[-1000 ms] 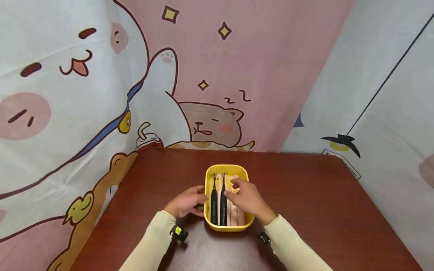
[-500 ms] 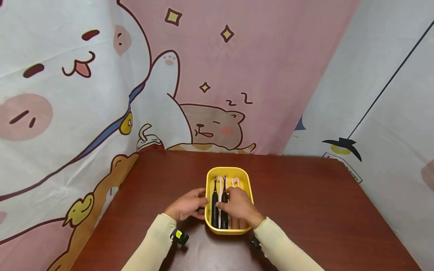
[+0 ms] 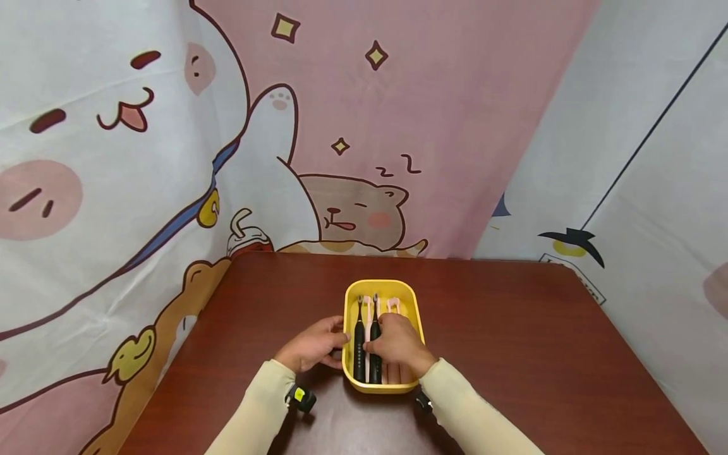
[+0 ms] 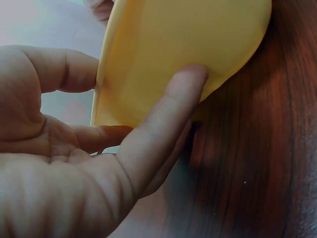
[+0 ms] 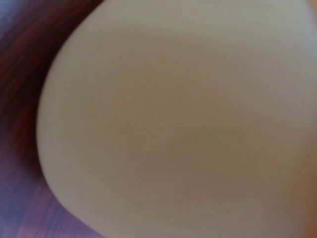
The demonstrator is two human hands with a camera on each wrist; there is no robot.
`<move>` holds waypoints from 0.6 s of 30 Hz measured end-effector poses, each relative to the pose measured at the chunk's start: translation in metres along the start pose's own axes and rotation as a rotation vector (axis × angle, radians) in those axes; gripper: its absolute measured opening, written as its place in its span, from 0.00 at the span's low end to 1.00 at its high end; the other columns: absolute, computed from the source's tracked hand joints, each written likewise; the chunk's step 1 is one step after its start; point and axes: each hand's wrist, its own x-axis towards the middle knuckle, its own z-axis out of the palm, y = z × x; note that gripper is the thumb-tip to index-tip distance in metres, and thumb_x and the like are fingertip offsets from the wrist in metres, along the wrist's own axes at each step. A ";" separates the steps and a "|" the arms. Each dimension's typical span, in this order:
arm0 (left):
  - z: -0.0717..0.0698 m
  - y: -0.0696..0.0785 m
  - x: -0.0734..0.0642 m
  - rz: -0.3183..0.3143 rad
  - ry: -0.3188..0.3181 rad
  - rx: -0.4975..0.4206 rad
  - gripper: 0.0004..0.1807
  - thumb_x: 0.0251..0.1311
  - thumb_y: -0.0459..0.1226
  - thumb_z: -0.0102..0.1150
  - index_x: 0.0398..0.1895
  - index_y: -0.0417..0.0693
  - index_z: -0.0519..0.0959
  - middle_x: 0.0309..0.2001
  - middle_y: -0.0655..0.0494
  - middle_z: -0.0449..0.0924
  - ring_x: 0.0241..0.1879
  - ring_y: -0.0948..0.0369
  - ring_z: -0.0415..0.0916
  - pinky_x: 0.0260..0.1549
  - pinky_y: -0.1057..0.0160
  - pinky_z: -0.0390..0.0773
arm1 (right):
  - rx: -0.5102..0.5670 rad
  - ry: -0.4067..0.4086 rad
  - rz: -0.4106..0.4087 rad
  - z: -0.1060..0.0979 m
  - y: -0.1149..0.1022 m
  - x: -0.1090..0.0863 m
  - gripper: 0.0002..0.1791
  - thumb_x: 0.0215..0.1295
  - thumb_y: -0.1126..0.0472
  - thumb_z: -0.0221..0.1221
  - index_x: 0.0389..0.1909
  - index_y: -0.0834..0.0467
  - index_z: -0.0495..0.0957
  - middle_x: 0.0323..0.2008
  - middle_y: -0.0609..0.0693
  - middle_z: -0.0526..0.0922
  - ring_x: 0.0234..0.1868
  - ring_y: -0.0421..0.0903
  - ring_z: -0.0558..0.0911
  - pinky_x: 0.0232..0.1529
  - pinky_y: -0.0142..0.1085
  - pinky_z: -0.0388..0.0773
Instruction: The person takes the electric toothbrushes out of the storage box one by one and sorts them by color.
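A yellow plastic bin (image 3: pixel 383 389) stands on the table with toothbrushes lying lengthwise in it. My left hand (image 3: pixel 313 345) grips the bin's left side, thumb at the rim and fingers along the outer wall. The left wrist view shows that hand (image 4: pixel 148 144) against the yellow wall (image 4: pixel 198 34). Inside the bin, my right hand (image 3: pixel 400 346) pinches the right black electric toothbrush (image 3: pixel 375 330), partly covering it. Left of it lie a pale pink toothbrush (image 3: pixel 368 368) and another black electric toothbrush (image 3: pixel 359 351). Pink items (image 3: pixel 394 374) under my right hand are partly hidden.
The brown wooden table (image 3: pixel 512 341) stretches around the bin on all sides. A cartoon-print cloth (image 3: pixel 455 126) hangs behind and beside it. The bin's wall (image 5: pixel 163 114) fills most of the blurred right wrist view.
My right hand has moved left and down from over the pink items to the right black electric toothbrush, and now pinches it. My left hand keeps its grip on the bin.
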 end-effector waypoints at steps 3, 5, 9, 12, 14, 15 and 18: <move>0.000 0.000 0.000 0.004 0.005 0.010 0.28 0.78 0.33 0.47 0.76 0.32 0.60 0.57 0.39 0.82 0.45 0.53 0.86 0.40 0.50 0.90 | 0.027 -0.030 0.005 -0.002 -0.001 0.001 0.19 0.53 0.57 0.77 0.39 0.64 0.83 0.26 0.49 0.82 0.25 0.45 0.80 0.26 0.36 0.79; 0.000 -0.001 0.000 0.001 0.007 0.010 0.27 0.78 0.33 0.47 0.77 0.33 0.60 0.58 0.38 0.82 0.46 0.53 0.86 0.41 0.49 0.90 | 0.056 -0.052 0.019 -0.003 -0.001 0.001 0.17 0.54 0.59 0.76 0.39 0.64 0.83 0.25 0.50 0.82 0.22 0.45 0.80 0.23 0.36 0.80; 0.000 -0.001 0.001 0.004 0.012 0.012 0.28 0.79 0.32 0.46 0.77 0.32 0.59 0.59 0.36 0.81 0.48 0.51 0.86 0.43 0.46 0.90 | 0.116 -0.080 0.050 -0.004 -0.001 0.003 0.18 0.56 0.61 0.74 0.42 0.65 0.82 0.26 0.51 0.83 0.18 0.45 0.82 0.17 0.37 0.82; -0.001 -0.001 0.002 0.004 0.011 0.012 0.29 0.79 0.33 0.46 0.78 0.31 0.57 0.60 0.36 0.81 0.50 0.50 0.85 0.44 0.45 0.90 | 0.140 -0.089 0.066 -0.005 -0.001 0.004 0.21 0.56 0.60 0.74 0.47 0.67 0.81 0.29 0.53 0.83 0.18 0.46 0.82 0.17 0.37 0.83; -0.001 -0.002 0.003 0.003 0.009 0.009 0.29 0.79 0.33 0.46 0.78 0.31 0.57 0.59 0.36 0.81 0.50 0.50 0.85 0.43 0.45 0.90 | 0.156 -0.094 0.067 -0.005 -0.001 0.005 0.24 0.56 0.60 0.74 0.50 0.68 0.81 0.30 0.54 0.84 0.18 0.46 0.83 0.17 0.39 0.83; -0.001 -0.002 0.003 0.005 0.007 0.011 0.29 0.79 0.33 0.46 0.78 0.31 0.57 0.59 0.37 0.82 0.50 0.50 0.86 0.43 0.45 0.90 | 0.166 -0.098 0.069 -0.005 -0.001 0.005 0.25 0.56 0.61 0.74 0.51 0.69 0.80 0.30 0.54 0.84 0.18 0.47 0.83 0.17 0.40 0.84; -0.001 -0.003 0.003 0.005 0.007 0.014 0.29 0.79 0.33 0.46 0.78 0.31 0.58 0.59 0.37 0.82 0.49 0.50 0.86 0.42 0.47 0.91 | 0.204 -0.106 0.074 -0.005 0.001 0.004 0.27 0.57 0.62 0.73 0.55 0.70 0.79 0.31 0.55 0.84 0.17 0.48 0.84 0.18 0.42 0.85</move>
